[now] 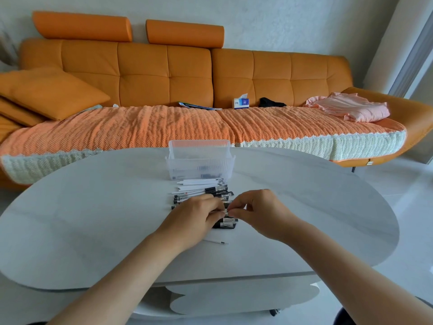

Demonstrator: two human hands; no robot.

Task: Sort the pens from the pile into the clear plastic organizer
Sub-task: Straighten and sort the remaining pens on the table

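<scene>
A: While both forearms reach forward over the desk (93,219), where do the hands meet?

B: Above the near end of the pens (203,192). The left hand (196,215) lies knuckles up, low over the pile. The right hand (260,211) comes in from the opposite side, its wrist a little raised.

A: And the fingers?

B: Curled on both hands. The right thumb and forefinger are pinched together on one pen (227,210). The left fingers (216,213) close on that same pen, so the two sets of tips almost touch. Only a short clear stretch of the barrel shows between them.

A: Where is the rest of the pile?

B: The pens lie side by side across the desk, partly under the left hand and running away from it. The farthest ones lie just beside the front wall of the organizer (199,160), which stands upright near the far edge. Some dark shapes show dimly through its ribbed wall.

A: Anything apart from the pile?

B: One thin refill (216,242) lies alone, near the left wrist. A sofa (164,73) stands behind the desk, and a tissue box (241,103) sits on it.
</scene>
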